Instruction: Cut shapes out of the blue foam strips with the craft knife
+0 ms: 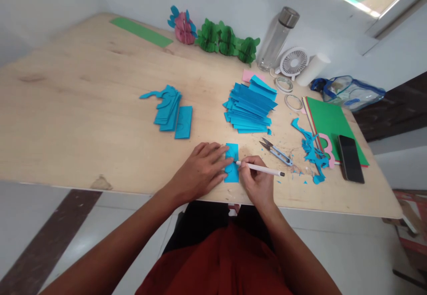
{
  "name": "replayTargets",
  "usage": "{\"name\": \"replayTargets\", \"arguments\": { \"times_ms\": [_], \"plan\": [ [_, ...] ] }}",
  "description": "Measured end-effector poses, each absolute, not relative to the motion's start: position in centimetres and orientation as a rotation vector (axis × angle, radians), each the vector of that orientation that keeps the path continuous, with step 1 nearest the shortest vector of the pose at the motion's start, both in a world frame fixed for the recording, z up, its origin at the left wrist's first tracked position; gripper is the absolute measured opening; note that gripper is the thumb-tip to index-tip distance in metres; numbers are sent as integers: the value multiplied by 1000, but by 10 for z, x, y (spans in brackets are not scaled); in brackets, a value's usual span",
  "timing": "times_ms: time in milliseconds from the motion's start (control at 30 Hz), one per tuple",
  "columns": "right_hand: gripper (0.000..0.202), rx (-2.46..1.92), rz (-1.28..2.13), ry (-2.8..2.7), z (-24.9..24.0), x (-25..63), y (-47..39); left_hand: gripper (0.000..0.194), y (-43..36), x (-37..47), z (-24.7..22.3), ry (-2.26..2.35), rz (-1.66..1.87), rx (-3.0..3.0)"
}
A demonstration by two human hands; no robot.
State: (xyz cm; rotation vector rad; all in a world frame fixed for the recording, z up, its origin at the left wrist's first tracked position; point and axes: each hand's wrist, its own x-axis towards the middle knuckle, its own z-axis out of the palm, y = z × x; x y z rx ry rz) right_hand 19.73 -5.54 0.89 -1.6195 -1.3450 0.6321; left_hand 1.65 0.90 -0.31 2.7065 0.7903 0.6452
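Observation:
A small blue paper rectangle (234, 176) lies flat near the table's front edge. Across its left part my left hand (203, 168) is laid with fingers stretched out, pressing it down. My right hand (258, 181) grips a white pen (263, 169), its tip at the paper's right side. A drawn curved line shows faintly on the paper, partly hidden by my fingers. Beyond it sits a large pile of folded blue paper strips (250, 108). To the left are a fanned stack of blue pieces (168, 110) and a single blue piece (183, 122) with a drawn outline.
Thread snips (276, 152) lie right of the pen, near blue scraps (313, 153). Farther right are green sheets (330, 124), a pink cutout (327, 149) and a phone (351, 158). A bottle (276, 39), fan (293, 62), tape rolls (293, 102) and paper figures (227, 41) stand behind.

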Motion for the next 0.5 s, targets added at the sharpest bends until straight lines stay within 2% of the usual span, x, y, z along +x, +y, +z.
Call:
{"name": "replayTargets", "arguments": {
  "times_ms": [500],
  "plan": [
    [13, -1613, 674, -1240, 11, 196, -54, 29, 10, 17, 0, 781, 626, 2742]
  ]
}}
